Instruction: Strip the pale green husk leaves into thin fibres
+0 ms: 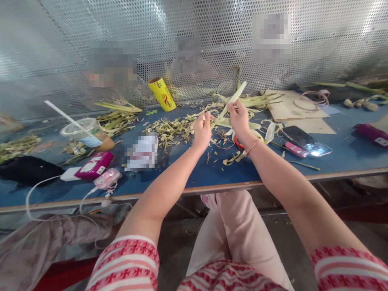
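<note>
Over the blue table [178, 171], my right hand [240, 117] is closed around a long pale leaf strip [235, 95], whose tip points up past the fingers. My left hand [202, 130] sits just left of it, fingers pinched near the strip's lower end; a small pale bit shows at the fingertips, too small to name. Beneath and beside the hands lies a pile of shredded green and pale plant pieces [172, 130]. The orange handle of a tool [239, 142] shows partly under my right wrist.
A yellow tube [163, 95] leans by the mesh panel. Left are a plastic cup [91, 135], purple device [95, 164] and black pouch [30, 169]. Right are a phone [304, 139], pink item [296, 150] and cardboard [292, 106]. Another person's leg [60, 238] is at lower left.
</note>
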Available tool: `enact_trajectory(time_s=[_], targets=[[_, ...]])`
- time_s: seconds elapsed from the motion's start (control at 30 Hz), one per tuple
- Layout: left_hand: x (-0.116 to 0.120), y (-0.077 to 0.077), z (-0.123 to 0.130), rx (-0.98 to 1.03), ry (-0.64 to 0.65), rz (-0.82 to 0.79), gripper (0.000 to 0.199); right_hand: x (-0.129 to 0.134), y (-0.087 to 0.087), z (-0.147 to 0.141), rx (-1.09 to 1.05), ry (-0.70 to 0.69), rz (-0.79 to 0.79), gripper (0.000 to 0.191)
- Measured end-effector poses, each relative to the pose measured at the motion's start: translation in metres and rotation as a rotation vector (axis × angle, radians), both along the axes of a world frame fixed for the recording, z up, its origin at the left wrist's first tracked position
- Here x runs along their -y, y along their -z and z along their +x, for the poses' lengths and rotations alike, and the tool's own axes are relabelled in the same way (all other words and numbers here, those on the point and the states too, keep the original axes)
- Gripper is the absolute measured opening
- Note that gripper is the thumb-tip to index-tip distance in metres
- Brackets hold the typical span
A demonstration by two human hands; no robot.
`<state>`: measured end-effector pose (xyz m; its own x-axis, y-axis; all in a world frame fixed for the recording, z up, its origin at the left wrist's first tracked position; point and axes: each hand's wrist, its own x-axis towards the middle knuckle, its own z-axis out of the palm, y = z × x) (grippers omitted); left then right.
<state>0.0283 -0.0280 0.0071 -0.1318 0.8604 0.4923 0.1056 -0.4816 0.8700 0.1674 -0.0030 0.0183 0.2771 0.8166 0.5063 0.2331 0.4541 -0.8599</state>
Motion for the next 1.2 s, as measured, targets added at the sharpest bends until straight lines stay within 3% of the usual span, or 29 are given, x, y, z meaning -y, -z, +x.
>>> enact_trajectory(time_s=[0.33,0.53,0.67,1.0,1.1,1.2], targets=[[-0.026,0.004,-0.017,0.146,-0.120,-0.004,0.055,0.001,-0.006,-0.001,0.051,-0.167,0.006,0.028],[-0.014,0.000,-0.014,0.125,-0.031,0.000,0.055,0.003,-0.007,0.002,0.047,-0.139,-0.038,0.028],[-0.013,0.003,-0.008,0.141,-0.014,-0.026,0.056,0.005,-0.004,-0.001,0.076,-0.188,-0.085,0.043],[-0.012,0.000,-0.003,0.268,-0.065,-0.139,0.057,0.017,-0.009,-0.016,-0.029,-0.379,-0.587,0.055],[-0.013,0.001,-0.002,0.288,-0.047,-0.131,0.057,0.018,-0.010,-0.016,-0.034,-0.398,-0.563,0.051],[-0.014,0.002,0.001,0.313,0.015,-0.130,0.055,0.015,-0.006,-0.015,-0.032,-0.366,-0.412,0.037]])
